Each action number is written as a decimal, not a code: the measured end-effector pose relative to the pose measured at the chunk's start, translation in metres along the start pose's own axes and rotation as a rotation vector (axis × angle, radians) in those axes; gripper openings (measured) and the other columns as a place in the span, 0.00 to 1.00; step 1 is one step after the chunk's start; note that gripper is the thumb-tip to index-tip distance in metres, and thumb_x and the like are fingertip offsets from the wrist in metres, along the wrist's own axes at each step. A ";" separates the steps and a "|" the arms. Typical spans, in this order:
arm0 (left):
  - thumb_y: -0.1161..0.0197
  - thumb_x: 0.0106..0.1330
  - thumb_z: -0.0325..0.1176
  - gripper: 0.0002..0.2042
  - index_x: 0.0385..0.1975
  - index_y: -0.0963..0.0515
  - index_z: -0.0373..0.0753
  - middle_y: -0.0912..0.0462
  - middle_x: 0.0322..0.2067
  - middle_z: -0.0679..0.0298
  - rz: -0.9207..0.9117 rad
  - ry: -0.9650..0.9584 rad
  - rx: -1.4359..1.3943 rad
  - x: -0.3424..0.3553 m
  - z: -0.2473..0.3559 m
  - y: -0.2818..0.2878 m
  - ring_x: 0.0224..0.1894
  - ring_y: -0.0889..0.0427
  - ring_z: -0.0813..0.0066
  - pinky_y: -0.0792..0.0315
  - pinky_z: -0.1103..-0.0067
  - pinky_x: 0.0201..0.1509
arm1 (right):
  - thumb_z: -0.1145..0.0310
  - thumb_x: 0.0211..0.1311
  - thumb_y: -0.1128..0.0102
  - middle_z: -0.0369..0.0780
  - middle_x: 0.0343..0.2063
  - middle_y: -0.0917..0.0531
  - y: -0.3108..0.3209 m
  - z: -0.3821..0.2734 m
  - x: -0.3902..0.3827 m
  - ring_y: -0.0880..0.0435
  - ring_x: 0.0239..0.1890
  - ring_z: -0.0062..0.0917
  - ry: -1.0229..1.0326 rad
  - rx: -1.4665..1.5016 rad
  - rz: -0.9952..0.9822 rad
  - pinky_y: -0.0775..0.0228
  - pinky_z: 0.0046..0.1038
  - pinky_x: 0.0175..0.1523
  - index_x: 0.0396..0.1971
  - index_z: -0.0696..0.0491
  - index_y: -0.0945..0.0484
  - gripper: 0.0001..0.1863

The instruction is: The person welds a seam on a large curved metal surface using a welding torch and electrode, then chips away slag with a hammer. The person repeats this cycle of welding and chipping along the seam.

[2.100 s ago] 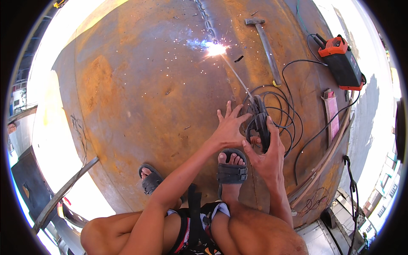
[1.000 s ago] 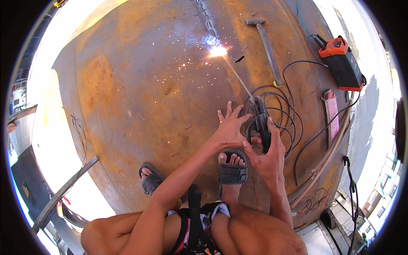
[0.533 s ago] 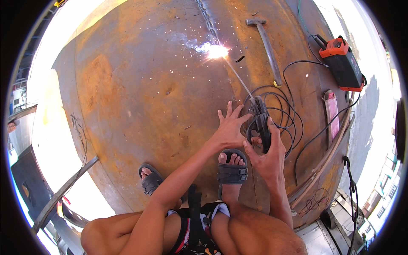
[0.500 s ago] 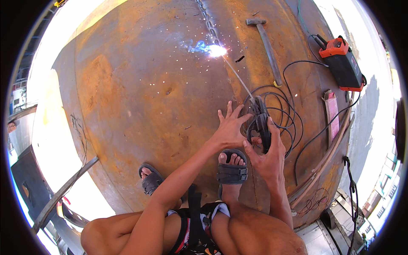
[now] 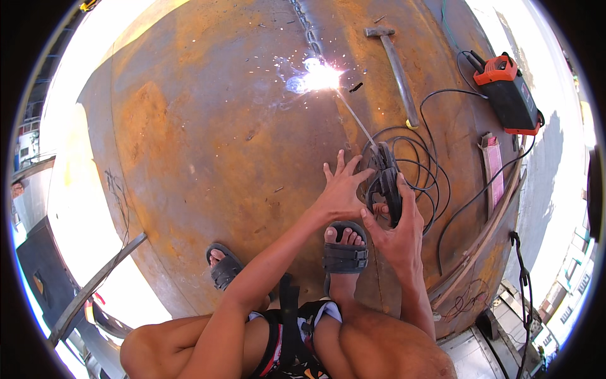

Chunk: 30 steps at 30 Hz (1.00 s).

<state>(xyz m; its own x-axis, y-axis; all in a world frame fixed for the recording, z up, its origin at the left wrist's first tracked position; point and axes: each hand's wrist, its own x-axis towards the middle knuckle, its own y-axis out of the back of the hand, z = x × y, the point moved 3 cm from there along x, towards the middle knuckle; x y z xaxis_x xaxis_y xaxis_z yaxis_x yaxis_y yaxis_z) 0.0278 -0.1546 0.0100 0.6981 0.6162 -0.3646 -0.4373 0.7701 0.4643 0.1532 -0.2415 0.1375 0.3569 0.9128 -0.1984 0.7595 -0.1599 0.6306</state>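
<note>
My right hand (image 5: 399,230) grips a black electrode holder (image 5: 389,189). From its jaws a thin welding rod (image 5: 356,118) slants up and left to a bright arc (image 5: 321,76) on the rusty steel plate (image 5: 189,158). Sparks and a little bluish smoke spread around the glare, which hides the rod's tip. A dark weld bead (image 5: 305,24) runs from the arc toward the far edge along the seam. My left hand (image 5: 344,187) has its fingers spread beside the holder. Its thumb side lies close to the holder; whether it touches I cannot tell.
A hammer (image 5: 396,72) lies right of the arc. Coiled black cable (image 5: 435,170) runs to an orange and black welding machine (image 5: 510,95) at the right. A pink and white packet (image 5: 493,174) lies below it. My sandalled feet (image 5: 345,249) stand on the plate near its front edge.
The arc's glare has grown larger and brighter, with more sparks close around it. The smoke has shifted. Both hands and the electrode holder stay nearly in place.
</note>
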 end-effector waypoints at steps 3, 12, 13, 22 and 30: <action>0.18 0.41 0.59 0.52 0.72 0.23 0.42 0.42 0.80 0.40 -0.010 0.015 -0.001 0.000 0.000 0.000 0.85 0.65 0.27 0.68 0.24 0.77 | 0.59 0.59 0.19 0.61 0.64 0.20 -0.001 0.001 0.000 0.16 0.64 0.54 -0.004 0.005 -0.004 0.21 0.44 0.65 0.72 0.66 0.32 0.46; 0.18 0.42 0.57 0.51 0.72 0.23 0.42 0.42 0.80 0.40 0.001 0.005 -0.004 -0.001 0.000 0.000 0.85 0.64 0.29 0.67 0.24 0.78 | 0.59 0.59 0.19 0.62 0.65 0.21 0.000 0.001 0.000 0.17 0.65 0.55 -0.008 0.006 -0.006 0.21 0.44 0.66 0.72 0.66 0.32 0.46; 0.18 0.42 0.58 0.51 0.72 0.23 0.42 0.42 0.80 0.40 0.003 0.007 -0.001 -0.001 0.000 0.000 0.85 0.64 0.29 0.67 0.24 0.78 | 0.59 0.59 0.19 0.62 0.65 0.21 0.000 0.000 0.000 0.17 0.65 0.55 -0.008 0.005 -0.008 0.22 0.44 0.67 0.72 0.66 0.32 0.46; 0.18 0.40 0.63 0.54 0.71 0.22 0.41 0.42 0.80 0.40 0.005 0.002 -0.002 0.001 -0.001 -0.002 0.85 0.64 0.28 0.67 0.23 0.77 | 0.60 0.59 0.19 0.61 0.65 0.21 0.000 0.001 0.000 0.17 0.65 0.55 -0.018 0.008 -0.010 0.21 0.44 0.67 0.72 0.66 0.32 0.46; 0.18 0.41 0.62 0.53 0.71 0.22 0.41 0.42 0.80 0.40 0.002 0.001 0.013 0.001 -0.004 -0.002 0.85 0.64 0.28 0.67 0.23 0.77 | 0.59 0.60 0.19 0.62 0.64 0.20 -0.001 0.001 0.000 0.16 0.63 0.55 -0.002 0.011 -0.010 0.20 0.45 0.65 0.72 0.66 0.33 0.47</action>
<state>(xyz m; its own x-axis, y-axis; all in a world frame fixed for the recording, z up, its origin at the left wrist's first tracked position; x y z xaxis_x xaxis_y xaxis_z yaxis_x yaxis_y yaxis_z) 0.0268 -0.1553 0.0055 0.6969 0.6178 -0.3642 -0.4313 0.7668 0.4754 0.1534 -0.2417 0.1360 0.3502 0.9136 -0.2068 0.7689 -0.1544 0.6204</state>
